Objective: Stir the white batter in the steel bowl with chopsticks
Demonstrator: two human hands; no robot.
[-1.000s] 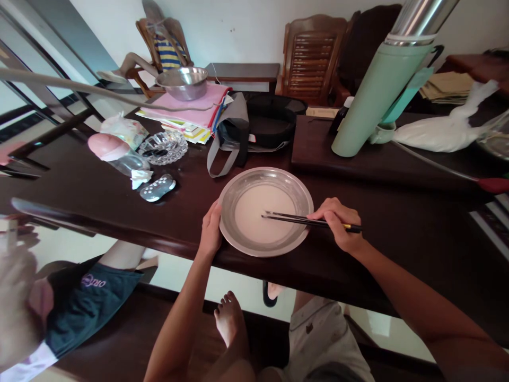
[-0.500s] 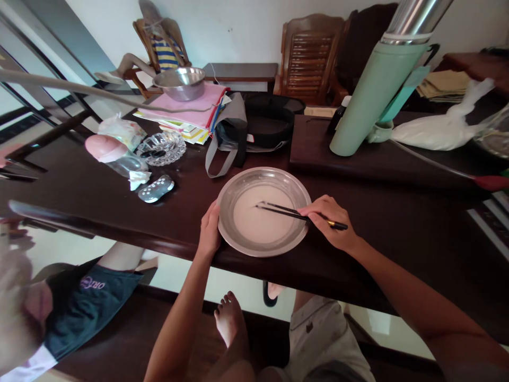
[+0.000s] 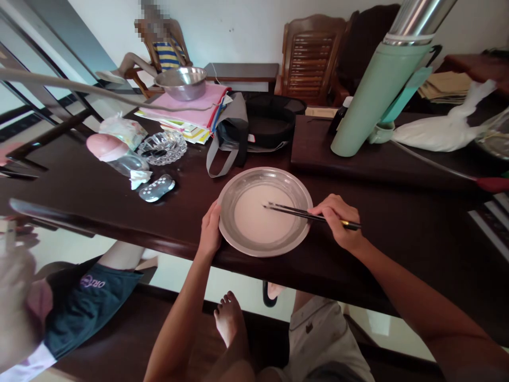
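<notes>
Left hand (image 3: 210,228) braces metal basin (image 3: 265,249), presumably for steadiness; finger closure unclear. Right hand (image 3: 339,222) grips black chopsticks (image 3: 304,214) well back, likely avoiding whitish liquid (image 3: 258,225).

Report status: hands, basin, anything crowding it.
Left hand against metal basin. Right hand gripping black chopsticks, tips at whitish liquid. Gray bag strap beyond basin.

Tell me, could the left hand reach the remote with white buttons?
Probably yes: nothing seems to stand between the left hand and the remote, though the hand must leave the metal bowl.
</notes>
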